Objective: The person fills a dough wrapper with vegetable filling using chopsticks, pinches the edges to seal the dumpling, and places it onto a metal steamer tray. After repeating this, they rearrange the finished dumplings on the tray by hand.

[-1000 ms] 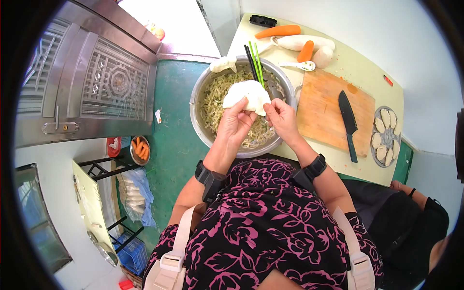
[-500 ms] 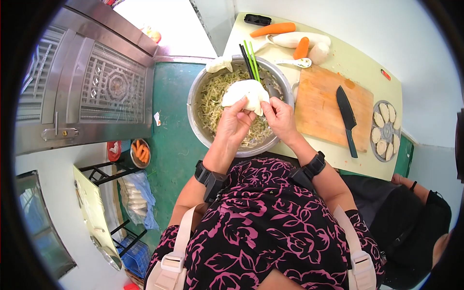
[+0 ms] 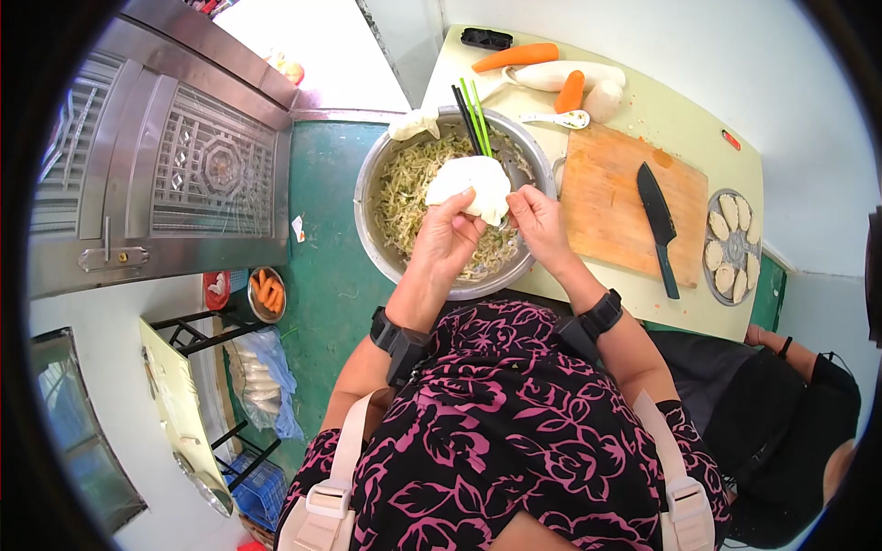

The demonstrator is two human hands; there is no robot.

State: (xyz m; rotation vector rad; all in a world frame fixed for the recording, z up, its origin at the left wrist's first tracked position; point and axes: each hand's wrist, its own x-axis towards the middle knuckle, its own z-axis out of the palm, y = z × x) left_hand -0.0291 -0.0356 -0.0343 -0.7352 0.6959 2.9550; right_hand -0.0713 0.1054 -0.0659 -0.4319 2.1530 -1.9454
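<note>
Pale table (image 3: 684, 119), green floor (image 3: 326, 257): left hand (image 3: 447, 241) and right hand (image 3: 537, 225) pinch dough (image 3: 470, 179).

Knife (image 3: 659, 230) on cutting board (image 3: 602, 202), carrot (image 3: 512, 57), dumpling tray (image 3: 734, 250)

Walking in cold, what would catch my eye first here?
The white dough piece, held in the left hand and pinched at its edge by the right hand, over a big metal bowl of shredded filling. Right of it lies a wooden cutting board with a dark knife on it, then a round tray of folded dumplings.
</note>
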